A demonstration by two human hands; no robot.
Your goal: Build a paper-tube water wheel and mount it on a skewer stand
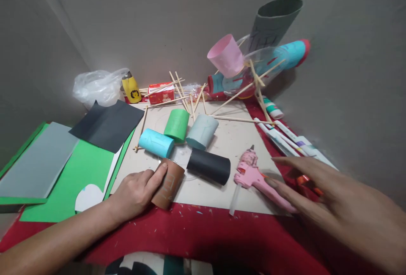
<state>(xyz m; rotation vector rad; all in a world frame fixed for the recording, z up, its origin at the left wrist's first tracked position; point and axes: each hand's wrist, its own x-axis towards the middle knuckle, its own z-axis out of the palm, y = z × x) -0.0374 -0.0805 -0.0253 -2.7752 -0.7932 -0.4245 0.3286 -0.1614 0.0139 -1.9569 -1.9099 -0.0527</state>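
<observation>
My left hand (137, 191) is closed on a brown paper tube (171, 182), with the thumb along its upper edge. Around a clear round piece (182, 156) lie a light blue tube (156, 142), a green tube (177, 123), a grey tube (203, 130) and a black tube (211, 166). My right hand (330, 194) is slightly blurred, its thumb and fingers apart, holding nothing visible. Just left of it, a pink hot glue gun (250, 173) rests on its side, with a clear glue stick (235, 201) beneath. The right fingertips overlap its handle; contact cannot be told.
Behind the tubes stands a stick frame (234, 118) bearing a pink paper cup (226, 57). Black paper (109, 123) and grey sheets (38, 161) lie on green sheets (85, 167) at left. A yellow bottle (131, 88) and plastic bag (100, 87) stand near the wall.
</observation>
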